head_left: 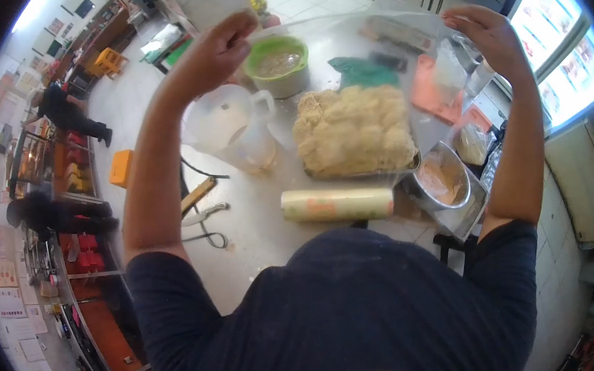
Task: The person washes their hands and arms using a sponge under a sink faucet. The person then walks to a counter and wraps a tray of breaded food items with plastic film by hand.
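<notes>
A sheet of clear plastic wrap (345, 16) is stretched between my raised hands. My left hand (226, 45) is closed on its left end, and my right hand (482, 28) pinches its right end. Seen through the film, a tray (371, 173) is heaped with pale, crumb-coated lumps (353, 133). In front of the tray, nearest my body, lies a roll of plastic wrap (338, 204). A large translucent pitcher (219, 121) stands below my left hand. Beyond it is a green-rimmed bowl (276, 57) with murky contents.
A metal bowl (441, 177) with orange-brown contents sits right of the tray. A knife (205, 214) and a dark cord lie at left. A green bag (365, 71) rests behind the tray. Two people (65, 115) in dark clothes are far left. A lit display fridge (559, 46) stands right.
</notes>
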### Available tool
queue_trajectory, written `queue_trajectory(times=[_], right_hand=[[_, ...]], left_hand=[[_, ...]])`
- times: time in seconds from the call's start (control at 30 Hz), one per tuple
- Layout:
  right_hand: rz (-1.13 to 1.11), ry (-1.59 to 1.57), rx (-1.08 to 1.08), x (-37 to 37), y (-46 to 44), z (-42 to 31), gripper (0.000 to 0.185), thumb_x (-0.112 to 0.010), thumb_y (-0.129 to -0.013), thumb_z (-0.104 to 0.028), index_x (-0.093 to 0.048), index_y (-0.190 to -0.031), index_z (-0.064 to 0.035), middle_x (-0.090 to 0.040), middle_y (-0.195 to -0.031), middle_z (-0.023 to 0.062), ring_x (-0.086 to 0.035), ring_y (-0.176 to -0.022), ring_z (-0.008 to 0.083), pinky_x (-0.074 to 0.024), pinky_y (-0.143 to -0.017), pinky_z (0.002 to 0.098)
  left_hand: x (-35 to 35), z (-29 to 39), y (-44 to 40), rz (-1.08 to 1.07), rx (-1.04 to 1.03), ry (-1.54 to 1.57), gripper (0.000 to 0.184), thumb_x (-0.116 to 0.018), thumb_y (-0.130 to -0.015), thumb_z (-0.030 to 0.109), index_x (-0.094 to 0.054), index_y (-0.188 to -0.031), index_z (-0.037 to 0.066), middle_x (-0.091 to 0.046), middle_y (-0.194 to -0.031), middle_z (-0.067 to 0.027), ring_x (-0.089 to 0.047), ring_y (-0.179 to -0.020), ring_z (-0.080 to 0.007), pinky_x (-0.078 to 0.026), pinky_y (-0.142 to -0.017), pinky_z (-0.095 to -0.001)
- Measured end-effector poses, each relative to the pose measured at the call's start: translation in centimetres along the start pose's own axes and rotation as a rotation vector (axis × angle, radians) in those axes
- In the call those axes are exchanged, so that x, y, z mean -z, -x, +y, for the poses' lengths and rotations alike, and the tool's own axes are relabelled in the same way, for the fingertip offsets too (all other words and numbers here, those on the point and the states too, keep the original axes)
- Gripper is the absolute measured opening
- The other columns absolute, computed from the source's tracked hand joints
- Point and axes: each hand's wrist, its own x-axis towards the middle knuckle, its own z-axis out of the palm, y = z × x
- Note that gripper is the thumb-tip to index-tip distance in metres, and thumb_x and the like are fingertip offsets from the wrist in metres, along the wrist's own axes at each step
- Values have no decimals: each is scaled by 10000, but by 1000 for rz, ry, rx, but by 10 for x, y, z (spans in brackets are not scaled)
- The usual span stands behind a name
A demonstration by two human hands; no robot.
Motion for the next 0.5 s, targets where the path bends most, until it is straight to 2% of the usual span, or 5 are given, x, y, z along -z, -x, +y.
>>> queue_trajectory(times=[0.1, 0.27, 0.4, 0.43, 0.5], right_hand=[[-140, -9, -116, -41, -50, 59, 227, -673, -921, -203, -683, -1100, -62, -647, -870, -5, -564, -805, 74, -462, -750, 233], [-246, -380, -121, -155, -108, 223, 179, -676, -917, -185, -690, -1076, -105, -635, -876, -25, -560, -826, 65, -455, -757, 214], [-390, -130, -5, -213, -104, 258, 133, -666, -905, -132, -695, -1016, -65, -689, -945, 17, -605, -883, 103, -477, -798, 260], [-571, -201, -141, -230, -103, 277, 150, -655, -896, -105, -695, -1032, -53, -708, -990, 64, -640, -914, 160, -487, -825, 291], [-574, -284, -120, -279, -85, 321, 158, -645, -898, -100, -697, -1038, -50, -710, -1004, 78, -649, -920, 182, -490, -833, 302]], left_hand=[[-46, -42, -55, 65, -106, -44, 143, -512, -920, 83, -577, -1043, 49, -650, -938, -82, -628, -846, -168, -505, -758, -325], [-142, -129, -123, -106, 149, -488, 215, -495, -893, 68, -655, -1034, 43, -683, -1033, -152, -655, -959, -325, -521, -832, -406], [-194, -149, -140, -255, 263, -468, 226, -495, -878, 66, -680, -1009, 59, -678, -1044, -161, -655, -974, -320, -528, -819, -425], [-210, -160, -141, -341, 256, -618, 224, -507, -866, 75, -688, -999, 68, -676, -1038, -160, -656, -962, -309, -533, -796, -432], [-240, -179, -137, -441, 251, -765, 221, -519, -855, 84, -695, -988, 76, -674, -1032, -159, -657, -950, -299, -537, -773, -439]])
